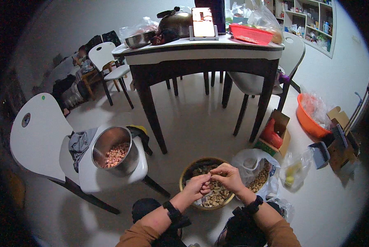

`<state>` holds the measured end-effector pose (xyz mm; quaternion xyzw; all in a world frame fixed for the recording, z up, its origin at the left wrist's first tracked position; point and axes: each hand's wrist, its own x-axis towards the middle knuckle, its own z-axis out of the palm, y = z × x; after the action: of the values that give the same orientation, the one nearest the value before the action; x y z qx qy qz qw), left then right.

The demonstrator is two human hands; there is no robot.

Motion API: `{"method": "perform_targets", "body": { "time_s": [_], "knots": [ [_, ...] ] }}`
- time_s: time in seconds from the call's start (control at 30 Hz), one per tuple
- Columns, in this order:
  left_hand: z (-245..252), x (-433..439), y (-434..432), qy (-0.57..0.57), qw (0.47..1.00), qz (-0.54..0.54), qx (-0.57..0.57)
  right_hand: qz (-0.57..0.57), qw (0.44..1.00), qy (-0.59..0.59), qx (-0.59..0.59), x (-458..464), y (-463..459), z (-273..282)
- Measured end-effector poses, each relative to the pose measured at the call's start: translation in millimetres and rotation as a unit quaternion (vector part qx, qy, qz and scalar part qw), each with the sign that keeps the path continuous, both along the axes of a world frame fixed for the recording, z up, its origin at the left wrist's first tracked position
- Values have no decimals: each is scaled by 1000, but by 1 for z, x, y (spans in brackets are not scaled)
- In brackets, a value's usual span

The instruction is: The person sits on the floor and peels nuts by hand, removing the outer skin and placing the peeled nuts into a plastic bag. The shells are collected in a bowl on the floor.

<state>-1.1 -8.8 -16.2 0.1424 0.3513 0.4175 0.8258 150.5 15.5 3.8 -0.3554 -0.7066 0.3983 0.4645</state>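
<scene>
My left hand [200, 186] and my right hand [229, 178] meet at the fingertips, pinching a small thing that looks like a peanut and is mostly hidden by the fingers. Below them, on the floor between my knees, stands a round basin [182, 185] with a yellowish rim. Peanut shells [217, 197] lie in it. Touching its right side is a white plastic bag [244, 159], open at the top, with unshelled peanuts [260, 179] inside. To the left, a tilted stainless steel pot [127, 162] holds shelled pinkish peanuts [117, 155] on a white chair [88, 182].
Grey cloth [81, 145] lies beside the pot. Ahead stands a dark-legged table [203, 54] bearing a lit phone [202, 23] and a red basket [252, 34]. A cardboard box [283, 136], a clear bag [295, 173] and an orange tub [308, 120] are at right. Another person [82, 60] sits far left.
</scene>
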Motion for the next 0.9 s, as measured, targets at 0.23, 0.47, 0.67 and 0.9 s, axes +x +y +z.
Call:
{"method": "perform_targets", "body": {
  "time_s": [0.23, 0.47, 0.67, 0.9],
  "knots": [
    [4, 2, 0, 60, 997, 21, 38, -5, 999, -46, 3, 7, 4, -3],
    [11, 2, -2, 121, 990, 26, 70, -31, 997, -61, -28, 7, 4, 3],
    [7, 1, -1, -1, 999, 3, 47, 12, 1000, 19, -11, 4, 2, 4],
    [8, 2, -3, -6, 997, -24, 79, 35, 959, 139, -246, 1, -2, 5]
  ]
}}
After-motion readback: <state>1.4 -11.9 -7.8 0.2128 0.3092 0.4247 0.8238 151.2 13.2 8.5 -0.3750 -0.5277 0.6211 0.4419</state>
